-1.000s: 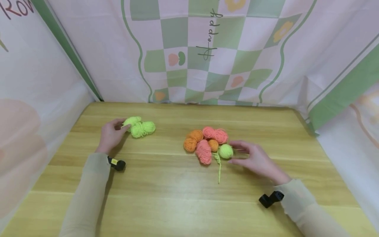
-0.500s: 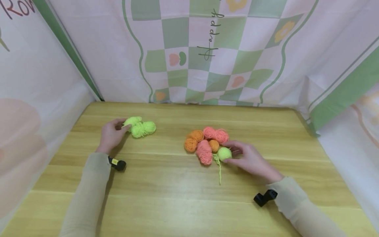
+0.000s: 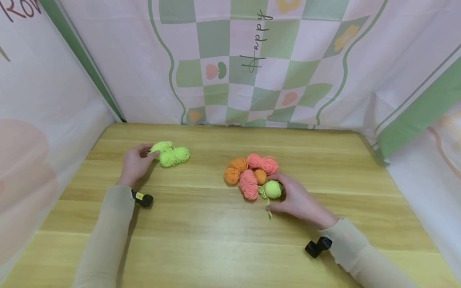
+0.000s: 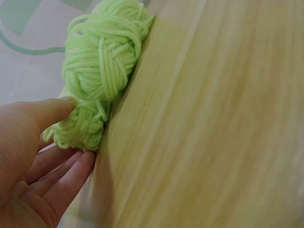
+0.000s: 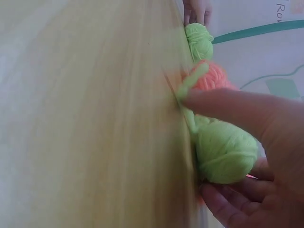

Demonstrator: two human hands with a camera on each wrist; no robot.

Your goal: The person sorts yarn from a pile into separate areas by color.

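Seven yarn pieces are lying on the table [image 3: 201, 228], the double-lobed ones counted as single skeins: three green, two pink and two orange. Taking the long pink skein [image 3: 248, 185] as the landmark, its long axis is running near to far, its near end pointing toward the person and slightly right. Just right of it the green ball [image 3: 273, 189] is sitting, round and showing no clear long axis, with one yarn tail [image 5: 194, 77] stretching from its left side toward the person. The right hand [image 3: 300, 200] is reaching in from the right of the landmark, its fingers spreading around the ball's far side and its straight thumb lying at the tail, apart from the ball. Well left of the landmark and farther away, the left hand [image 3: 135, 165] is pinching the left end of one green skein [image 3: 162, 146] between thumb and fingers; that skein's long axis is slanting right and away. A second green skein [image 3: 175, 157] is touching it, pointing mostly left to right. Beyond the landmark a double-lobed pink skein [image 3: 264, 163] is lying crosswise; to its left a double-lobed orange skein [image 3: 235, 170] is slanting; at its right side one small orange ball [image 3: 260, 176] is resting.
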